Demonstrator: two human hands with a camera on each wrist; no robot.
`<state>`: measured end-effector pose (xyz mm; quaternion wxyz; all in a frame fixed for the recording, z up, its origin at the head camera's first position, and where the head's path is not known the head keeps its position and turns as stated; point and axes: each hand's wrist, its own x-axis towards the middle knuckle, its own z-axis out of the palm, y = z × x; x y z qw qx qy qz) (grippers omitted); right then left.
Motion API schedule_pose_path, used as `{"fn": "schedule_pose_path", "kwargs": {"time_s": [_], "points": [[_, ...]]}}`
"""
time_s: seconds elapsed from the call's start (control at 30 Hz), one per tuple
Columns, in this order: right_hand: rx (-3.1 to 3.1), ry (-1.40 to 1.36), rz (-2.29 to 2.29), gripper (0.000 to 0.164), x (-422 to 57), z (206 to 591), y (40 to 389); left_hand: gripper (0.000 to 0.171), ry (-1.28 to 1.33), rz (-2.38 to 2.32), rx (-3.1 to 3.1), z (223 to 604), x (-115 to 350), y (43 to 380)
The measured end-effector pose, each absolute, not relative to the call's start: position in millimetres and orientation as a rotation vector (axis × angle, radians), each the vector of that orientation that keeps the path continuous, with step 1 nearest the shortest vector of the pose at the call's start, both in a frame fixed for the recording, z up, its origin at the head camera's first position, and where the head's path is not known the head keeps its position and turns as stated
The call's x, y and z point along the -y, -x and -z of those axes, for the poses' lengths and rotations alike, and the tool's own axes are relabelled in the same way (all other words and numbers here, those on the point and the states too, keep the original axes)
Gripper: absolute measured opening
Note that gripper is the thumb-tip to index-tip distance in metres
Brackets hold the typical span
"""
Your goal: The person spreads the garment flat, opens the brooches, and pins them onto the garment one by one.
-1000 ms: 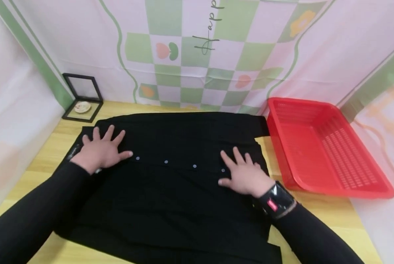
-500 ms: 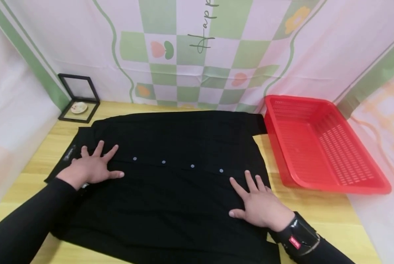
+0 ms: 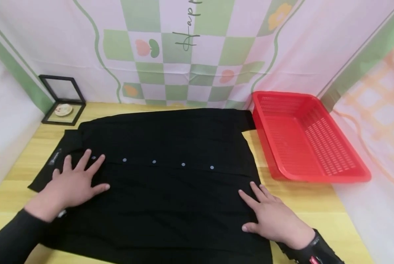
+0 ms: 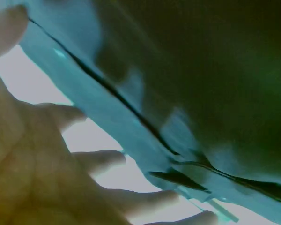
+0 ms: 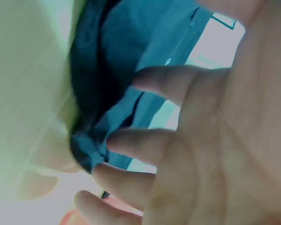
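Observation:
A black button-up shirt [image 3: 164, 205] lies spread flat, its collar end at the left and a row of pale buttons [image 3: 154, 161] across its middle. My left hand [image 3: 73, 185] rests on the collar end with fingers straight and spread. At the right edge near the hem, my right hand [image 3: 276, 218] touches the cloth, fingers extended. Neither hand grips anything. Both palms show in the wrist views, with the left fingers [image 4: 103, 159] and right fingers [image 5: 140, 145] apart against the shirt, which looks teal there.
A red plastic basket [image 3: 273, 156] stands to the right of the shirt on the yellow wood-grain table [image 3: 299, 196]. At the back left is an open black frame [image 3: 79, 113] holding a small round pale item [image 3: 63, 110]. A patterned curtain [image 3: 175, 77] hangs behind.
Both hands have slid toward the body over the shirt, the left also leftward to the collar end and the right outward to the hem edge. The head view has shifted slightly right.

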<state>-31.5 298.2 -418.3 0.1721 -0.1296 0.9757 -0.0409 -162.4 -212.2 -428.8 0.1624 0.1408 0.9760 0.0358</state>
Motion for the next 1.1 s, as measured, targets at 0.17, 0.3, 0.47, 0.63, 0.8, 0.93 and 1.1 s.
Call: {"fn": "schedule_pose_path", "kwargs": {"time_s": [0.17, 0.3, 0.47, 0.63, 0.8, 0.93, 1.1], "points": [[-2.716, 0.533, 0.203, 0.085, -296, 417, 17, 0.101, -0.425, -0.055, -2.763, 435, 222, 126], [-2.64, 0.503, 0.2, 0.087, -289, 421, 11, 0.108, -0.376, -0.083, -2.724, 443, 238, 115], [-2.667, 0.442, 0.143, 0.089, -284, 423, 7, 0.111, -0.377, -0.131, -2.751, 448, 248, 113], [-2.67, 0.516, 0.214, 0.09, -289, 424, 0, 0.106, -0.41, -0.146, -2.796, 448, 254, 106], [-2.629, 0.638, 0.274, 0.089, -299, 433, -8, 0.106, -0.465, -0.173, -2.824, 454, 262, 97], [-2.621, 0.62, 0.273, 0.092, -301, 442, -8, 0.105, -0.49, -0.175, -2.836, 458, 266, 97], [-2.62, 0.626, 0.261, 0.096, -298, 446, -6, 0.075, -0.556, -0.233, -2.9, 438, 274, 112]]}}
